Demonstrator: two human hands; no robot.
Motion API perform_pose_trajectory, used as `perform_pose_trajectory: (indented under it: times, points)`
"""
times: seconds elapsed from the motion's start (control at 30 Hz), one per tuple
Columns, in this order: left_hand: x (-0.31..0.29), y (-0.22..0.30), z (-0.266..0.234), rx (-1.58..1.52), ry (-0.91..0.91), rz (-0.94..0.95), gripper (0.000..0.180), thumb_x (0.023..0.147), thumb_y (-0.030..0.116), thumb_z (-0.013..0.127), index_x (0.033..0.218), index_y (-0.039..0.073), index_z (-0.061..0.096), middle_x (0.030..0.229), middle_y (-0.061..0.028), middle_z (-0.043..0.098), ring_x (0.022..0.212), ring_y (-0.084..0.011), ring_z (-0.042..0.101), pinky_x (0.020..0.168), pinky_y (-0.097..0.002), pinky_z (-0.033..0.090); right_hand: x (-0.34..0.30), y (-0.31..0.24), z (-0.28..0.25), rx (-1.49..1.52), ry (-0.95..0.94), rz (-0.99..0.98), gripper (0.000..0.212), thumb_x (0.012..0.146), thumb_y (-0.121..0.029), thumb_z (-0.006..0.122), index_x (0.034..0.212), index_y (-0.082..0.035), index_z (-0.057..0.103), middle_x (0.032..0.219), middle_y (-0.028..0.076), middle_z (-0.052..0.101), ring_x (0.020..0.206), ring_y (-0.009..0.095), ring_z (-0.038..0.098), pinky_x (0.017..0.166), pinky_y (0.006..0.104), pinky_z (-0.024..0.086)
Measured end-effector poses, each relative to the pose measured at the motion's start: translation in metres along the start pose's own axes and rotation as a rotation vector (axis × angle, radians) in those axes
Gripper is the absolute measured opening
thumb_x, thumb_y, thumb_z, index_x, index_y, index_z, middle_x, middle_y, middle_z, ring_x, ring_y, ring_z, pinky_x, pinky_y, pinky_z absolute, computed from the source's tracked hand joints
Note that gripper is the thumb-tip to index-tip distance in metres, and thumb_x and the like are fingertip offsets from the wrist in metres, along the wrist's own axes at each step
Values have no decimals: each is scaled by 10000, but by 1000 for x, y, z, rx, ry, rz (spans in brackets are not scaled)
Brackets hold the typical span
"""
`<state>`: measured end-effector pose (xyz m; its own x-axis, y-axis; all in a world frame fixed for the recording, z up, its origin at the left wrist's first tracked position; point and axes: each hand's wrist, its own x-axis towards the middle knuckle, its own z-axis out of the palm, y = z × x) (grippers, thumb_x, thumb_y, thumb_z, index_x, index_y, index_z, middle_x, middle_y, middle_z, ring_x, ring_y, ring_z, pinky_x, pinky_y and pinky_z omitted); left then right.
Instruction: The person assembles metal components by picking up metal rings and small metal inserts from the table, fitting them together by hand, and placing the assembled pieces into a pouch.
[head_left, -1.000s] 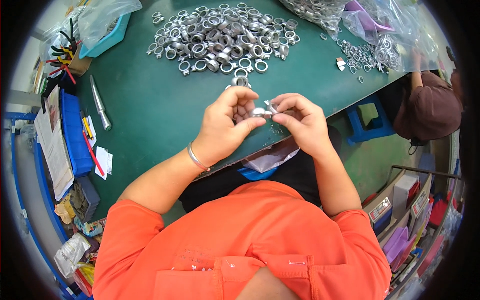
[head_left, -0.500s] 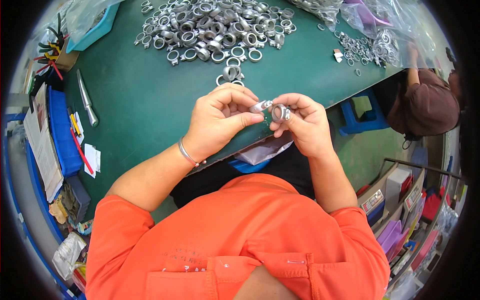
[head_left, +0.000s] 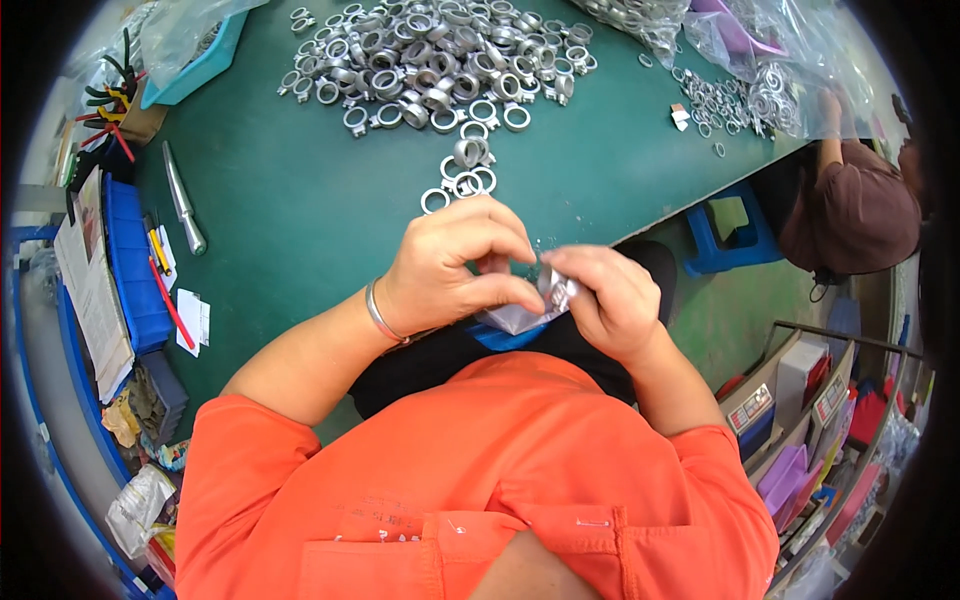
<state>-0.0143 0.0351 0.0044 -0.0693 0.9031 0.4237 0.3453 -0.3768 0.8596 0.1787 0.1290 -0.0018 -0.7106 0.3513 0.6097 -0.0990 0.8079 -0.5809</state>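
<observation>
My left hand (head_left: 455, 270) and my right hand (head_left: 605, 300) meet at the near edge of the green table (head_left: 300, 200). Between the fingertips of both hands sits a small silver metal ring part (head_left: 555, 288), partly hidden by my fingers. A clear plastic bag (head_left: 510, 318) lies just under the hands on my lap. A metal bangle (head_left: 380, 315) circles my left wrist. Beyond the hands, a few loose rings (head_left: 462, 170) trail toward a large heap of silver ring parts (head_left: 440, 55).
A silver knife-like tool (head_left: 183, 210) and a blue tray (head_left: 130, 260) lie at the left, with pliers (head_left: 105, 110) behind. Plastic bags of parts (head_left: 760, 60) sit at the far right. Another person in brown (head_left: 850, 210) sits beside a blue stool (head_left: 725, 235).
My hands have drawn closer to my body, down to the table's near edge, still working the small metal part between the fingertips.
</observation>
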Motion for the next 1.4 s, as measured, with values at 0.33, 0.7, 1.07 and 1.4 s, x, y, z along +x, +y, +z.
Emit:
perform_pose_trajectory:
  times: [0.33,0.7,1.07,1.4]
  points:
    - [10,-34,-20,741,167,-148,730,688,319,813,1287,27,515,1304,-182,494,1228,-337,456,1007,-413,376,-14,11,-28,-113,-485,235,150,774,2,606,919,-36,615,830,134,613,742,342,625,651,402,524]
    - [7,-24,1,381,119,-175,241,730,67,745,949,45,647,1101,-114,602,1046,-292,569,903,-389,437,78,81,29,-455,-119,176,233,763,-118,713,939,-46,579,909,124,593,883,322,593,745,417,488]
    - [5,-14,-4,355,207,-84,154,728,-19,734,842,55,661,952,-58,583,859,-179,568,761,-315,455,17,39,3,925,45,574,412,768,124,683,1100,-20,486,1119,156,605,1003,200,622,789,291,532]
    - [-2,-16,8,-471,130,-287,282,762,-50,729,981,3,561,977,-50,608,886,-116,631,800,-264,535,9,29,0,1198,88,719,241,873,72,568,1113,43,560,1115,192,616,861,210,675,657,266,568]
